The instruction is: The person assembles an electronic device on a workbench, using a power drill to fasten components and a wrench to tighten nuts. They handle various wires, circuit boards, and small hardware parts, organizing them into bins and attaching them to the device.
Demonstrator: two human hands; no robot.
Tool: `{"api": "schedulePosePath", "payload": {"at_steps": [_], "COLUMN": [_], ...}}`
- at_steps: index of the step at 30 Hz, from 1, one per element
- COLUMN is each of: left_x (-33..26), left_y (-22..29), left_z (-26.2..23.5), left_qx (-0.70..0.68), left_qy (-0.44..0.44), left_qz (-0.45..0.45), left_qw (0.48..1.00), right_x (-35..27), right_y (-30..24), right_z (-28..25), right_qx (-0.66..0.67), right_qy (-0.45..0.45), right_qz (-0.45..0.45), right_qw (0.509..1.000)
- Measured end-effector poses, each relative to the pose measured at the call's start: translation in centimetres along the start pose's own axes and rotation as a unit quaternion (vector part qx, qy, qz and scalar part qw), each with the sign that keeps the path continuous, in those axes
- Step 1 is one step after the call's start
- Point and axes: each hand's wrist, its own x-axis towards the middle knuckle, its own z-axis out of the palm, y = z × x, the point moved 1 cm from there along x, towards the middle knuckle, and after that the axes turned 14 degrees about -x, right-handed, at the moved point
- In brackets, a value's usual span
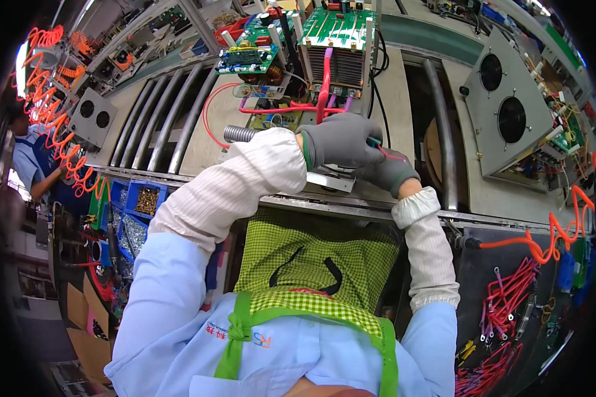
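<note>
My left hand [343, 140], in a grey glove, is closed at the front edge of the power unit. A thin red wire [392, 156] with a small teal piece [374, 141] shows at its fingertips. Close against it, my gloved right hand [385, 174] is curled, its fingertips hidden behind the left. Below both hands lies a metal bracket [331, 181]. Beyond them stands the open power unit, with a green circuit board [338, 28] over a finned heat sink [343, 66]. A thick red cable [324, 86] runs down its front.
Left of the unit are conveyor rollers [169, 126] and a grey fan housing [93, 119]. A larger fan housing [510, 99] stands right. Red cables with ring terminals [510, 291] lie on the right-hand bench. Blue bins [142, 198] hold screws. Orange coiled hoses [555, 248] hang at both sides.
</note>
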Motion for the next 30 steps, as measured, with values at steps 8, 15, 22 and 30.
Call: {"api": "schedulePosePath", "payload": {"at_steps": [8,15,22,30], "left_x": [0.3,1.2,0.8,1.2], "left_y": [0.9,-0.3,-0.2,-0.4], "left_z": [0.1,0.6,1.4,1.6], "left_qx": [0.099,0.121,0.129,0.102], "left_qy": [-0.043,-0.08,-0.062,-0.091], "left_qz": [0.056,0.053,0.067,0.053], "left_qw": [0.993,0.988,0.987,0.989], "right_x": [2.9,2.9,-5.2,-7.7], "right_y": [1.1,1.6,1.4,1.4], "right_z": [0.2,2.6,1.6,2.0], "right_qx": [-0.03,0.1,0.719,0.454], "right_qy": [0.13,0.124,-0.036,0.063], "right_qz": [0.07,0.043,0.108,0.041], "right_qw": [0.989,0.986,0.686,0.888]}}
